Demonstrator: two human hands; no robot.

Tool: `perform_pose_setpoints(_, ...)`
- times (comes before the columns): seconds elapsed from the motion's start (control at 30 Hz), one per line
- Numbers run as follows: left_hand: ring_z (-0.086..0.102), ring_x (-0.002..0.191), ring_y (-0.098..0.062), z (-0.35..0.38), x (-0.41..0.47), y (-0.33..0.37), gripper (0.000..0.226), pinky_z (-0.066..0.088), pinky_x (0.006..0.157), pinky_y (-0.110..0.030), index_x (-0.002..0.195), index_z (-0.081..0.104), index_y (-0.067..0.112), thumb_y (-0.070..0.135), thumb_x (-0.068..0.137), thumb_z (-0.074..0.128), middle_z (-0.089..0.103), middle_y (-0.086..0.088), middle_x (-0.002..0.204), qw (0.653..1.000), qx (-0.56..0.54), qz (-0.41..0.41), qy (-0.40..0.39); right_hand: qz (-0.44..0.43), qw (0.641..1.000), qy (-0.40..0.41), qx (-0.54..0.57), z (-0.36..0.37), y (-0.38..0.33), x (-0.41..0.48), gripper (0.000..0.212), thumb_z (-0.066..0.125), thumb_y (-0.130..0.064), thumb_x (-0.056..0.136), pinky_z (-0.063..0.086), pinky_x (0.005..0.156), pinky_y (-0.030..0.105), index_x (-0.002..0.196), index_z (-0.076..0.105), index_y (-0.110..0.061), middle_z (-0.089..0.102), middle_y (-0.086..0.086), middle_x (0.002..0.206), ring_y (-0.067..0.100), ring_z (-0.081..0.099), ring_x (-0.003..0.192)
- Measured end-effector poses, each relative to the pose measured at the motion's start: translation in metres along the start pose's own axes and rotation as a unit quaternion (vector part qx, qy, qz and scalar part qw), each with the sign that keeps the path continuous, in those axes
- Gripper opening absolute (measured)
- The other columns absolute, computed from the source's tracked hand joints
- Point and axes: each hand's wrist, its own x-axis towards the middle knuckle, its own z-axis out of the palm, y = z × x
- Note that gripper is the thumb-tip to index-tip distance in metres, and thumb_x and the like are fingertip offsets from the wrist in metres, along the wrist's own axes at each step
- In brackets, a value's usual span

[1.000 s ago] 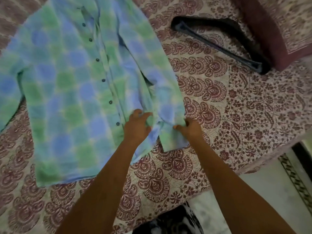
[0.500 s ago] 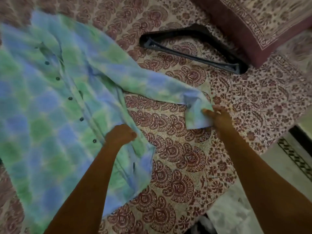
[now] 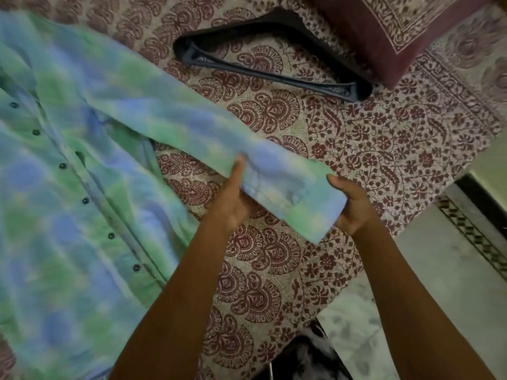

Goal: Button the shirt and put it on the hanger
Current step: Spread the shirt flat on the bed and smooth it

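Fingers (image 3: 239,167) of left hand (image 3: 233,207) and right hand (image 3: 354,208) curled on sleeve (image 3: 290,193) end, gripping from both sides above bedspread (image 3: 384,138); shirt (image 3: 68,215) body spread flat at left; hanger (image 3: 274,75) lying beyond, just beside pillow (image 3: 384,37).

Both hands, left hand (image 3: 233,198) and right hand (image 3: 354,207), grip the shirt (image 3: 68,187) sleeve's cuff at frame center; the hanger (image 3: 274,64) lies upper center on the bedspread (image 3: 384,138).

left hand (image 3: 233,207) bare; right hand (image 3: 355,208) bare; forearms (image 3: 175,297) bare; black-white fabric (image 3: 301,362) below, perhaps clothing
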Motion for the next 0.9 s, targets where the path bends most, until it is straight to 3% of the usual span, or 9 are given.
perform_pose_setpoints(0.1, 0.058, 0.116, -0.027, 0.007, 0.006, 0.008, 0.043, 0.046, 0.099, -0.047, 0.125, 0.051, 0.015, 0.043, 0.094, 0.042, 0.064, -0.01, 0.119, 0.981, -0.129, 0.097, 0.105, 0.022, 0.996, 0.051, -0.064, -0.019, -0.013, 0.001, 0.091, 0.087, -0.047, 0.043, 0.054, 0.086, 0.041, 0.122, 0.057, -0.015, 0.064, 0.01, 0.119, 0.029, 0.06, 0.108)
perform_pose_setpoints(0.17, 0.055, 0.118, -0.027, 0.0, 0.012, 0.009, 0.045, 0.045, 0.098, -0.044, 0.13, 0.047, 0.014, 0.037, 0.092, 0.049, 0.064, -0.008, 0.115, 0.98, -0.119, 0.069, 0.146, -0.012, 0.99, 0.113, -0.081, -0.03, -0.019, 0.004, 0.097, 0.087, -0.048, 0.043, 0.055, 0.086, 0.04, 0.127, 0.053, -0.013, 0.062, 0.011, 0.123, 0.027, 0.061, 0.11)
perform_pose_setpoints(0.23, 0.054, 0.117, -0.026, 0.0, 0.017, 0.003, 0.044, 0.044, 0.097, -0.042, 0.13, 0.046, 0.011, 0.032, 0.092, 0.052, 0.06, -0.009, 0.12, 0.987, -0.054, -0.006, 0.153, -0.044, 0.983, 0.159, -0.084, -0.034, -0.019, 0.008, 0.082, 0.084, -0.043, 0.052, 0.056, 0.083, 0.037, 0.123, 0.056, -0.013, 0.065, 0.008, 0.117, 0.024, 0.063, 0.105)
perform_pose_setpoints(0.37, 0.052, 0.115, -0.024, 0.019, 0.027, -0.022, 0.032, 0.044, 0.092, -0.038, 0.122, 0.049, 0.015, 0.024, 0.091, 0.054, 0.051, -0.013, 0.136, 0.985, 0.028, -0.105, 0.137, -0.082, 0.929, 0.332, -0.143, -0.026, -0.001, 0.017, 0.003, 0.064, -0.016, 0.084, 0.052, 0.073, 0.029, 0.085, 0.062, -0.015, 0.064, 0.004, 0.093, 0.019, 0.061, 0.085)
perform_pose_setpoints(0.43, 0.052, 0.116, -0.023, 0.027, 0.035, -0.032, 0.03, 0.044, 0.092, -0.035, 0.121, 0.05, 0.015, 0.022, 0.092, 0.055, 0.052, -0.013, 0.136, 0.98, 0.027, -0.108, 0.165, -0.073, 0.878, 0.449, -0.15, -0.023, 0.009, 0.018, 0.029, 0.063, -0.018, 0.085, 0.042, 0.07, 0.027, 0.063, 0.044, -0.017, 0.053, 0.0, 0.073, 0.016, 0.05, 0.07)
perform_pose_setpoints(0.5, 0.051, 0.122, -0.025, 0.031, 0.041, -0.036, 0.026, 0.044, 0.092, -0.034, 0.117, 0.051, 0.014, 0.019, 0.092, 0.055, 0.052, -0.013, 0.135, 0.975, 0.021, -0.101, 0.195, -0.04, 0.857, 0.49, -0.156, -0.014, 0.016, 0.018, 0.033, 0.061, -0.024, 0.087, 0.039, 0.068, 0.027, 0.064, 0.038, -0.017, 0.048, -0.001, 0.071, 0.017, 0.045, 0.069)
perform_pose_setpoints(0.63, 0.056, 0.112, -0.025, 0.036, 0.044, -0.037, 0.026, 0.047, 0.089, -0.037, 0.119, 0.049, 0.011, 0.015, 0.094, 0.05, 0.057, -0.014, 0.127, 0.984, 0.01, -0.075, 0.164, 0.051, 0.893, 0.444, -0.055, 0.001, 0.015, 0.022, 0.033, 0.058, -0.037, 0.088, 0.046, 0.079, 0.036, 0.102, 0.04, -0.013, 0.052, 0.009, 0.108, 0.024, 0.053, 0.097)
perform_pose_setpoints(0.73, 0.064, 0.097, -0.021, 0.041, 0.039, -0.029, 0.014, 0.054, 0.086, -0.039, 0.107, 0.053, 0.013, 0.011, 0.094, 0.046, 0.067, -0.008, 0.103, 0.994, -0.037, -0.027, 0.098, 0.134, 0.916, 0.374, 0.055, 0.009, 0.001, 0.017, 0.048, 0.051, -0.055, 0.086, 0.045, 0.064, 0.031, 0.107, 0.048, -0.013, 0.055, 0.007, 0.094, 0.021, 0.054, 0.081)
perform_pose_setpoints(0.9, 0.067, 0.093, -0.016, 0.047, 0.035, -0.025, 0.018, 0.053, 0.088, -0.034, 0.106, 0.056, 0.014, 0.012, 0.092, 0.045, 0.072, -0.003, 0.095, 0.997, -0.075, 0.013, 0.012, 0.242, 0.941, 0.197, 0.128, 0.003, -0.009, 0.016, 0.084, 0.046, -0.077, 0.071, 0.049, 0.084, 0.047, 0.116, 0.05, -0.005, 0.056, 0.016, 0.112, 0.033, 0.055, 0.101)
